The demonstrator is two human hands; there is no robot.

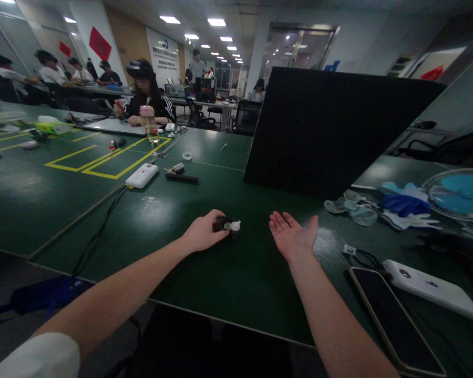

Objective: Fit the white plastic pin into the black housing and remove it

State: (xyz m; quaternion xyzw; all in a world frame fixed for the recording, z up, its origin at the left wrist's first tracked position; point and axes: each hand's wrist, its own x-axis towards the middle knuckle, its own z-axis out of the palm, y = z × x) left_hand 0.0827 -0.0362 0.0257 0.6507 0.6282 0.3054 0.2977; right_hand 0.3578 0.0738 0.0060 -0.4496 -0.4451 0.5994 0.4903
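My left hand is closed around a small black device with a white round part, low over the green table. Its fingers and thumb hide most of the black body. To the right, my right hand is turned palm up, its fingers stretched and the thumb apart. A thin dark mark shows by its fingers; whether it is a small thing or a gap, I cannot tell. Beyond my left hand lie a black bar and a small silver cylindrical part.
A large black panel stands behind my right hand. On the right are a phone, a white power bank, gloves and a fan. Another white box with a cable lies left. A person sits across, near a bottle.
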